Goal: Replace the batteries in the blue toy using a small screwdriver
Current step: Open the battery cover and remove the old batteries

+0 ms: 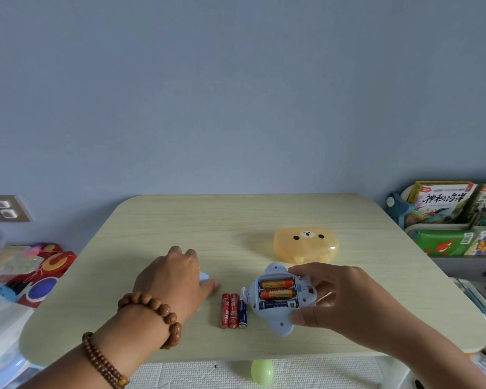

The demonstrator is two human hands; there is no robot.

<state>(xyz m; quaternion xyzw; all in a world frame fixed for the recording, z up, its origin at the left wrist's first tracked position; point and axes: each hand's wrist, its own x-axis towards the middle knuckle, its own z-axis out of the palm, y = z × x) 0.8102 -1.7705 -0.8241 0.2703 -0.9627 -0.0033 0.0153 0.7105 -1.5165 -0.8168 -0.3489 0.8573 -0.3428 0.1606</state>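
A: What sits toward the back of the table (180, 220)?
B: A yellow bear-face case (306, 244), closed, lying flat.
A: And off the table?
B: Picture books (441, 202) on a shelf (438, 227) at right, bright toys (48, 265) heaped at left, a wall socket (7, 209) above them, and a green ball (262, 371) on the floor mat (180, 372).

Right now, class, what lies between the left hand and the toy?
Three batteries, two red, one dark blue, side by side on the table beside the toy; head view.

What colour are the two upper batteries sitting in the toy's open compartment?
Orange cylindrical batteries, clearest in the head view.
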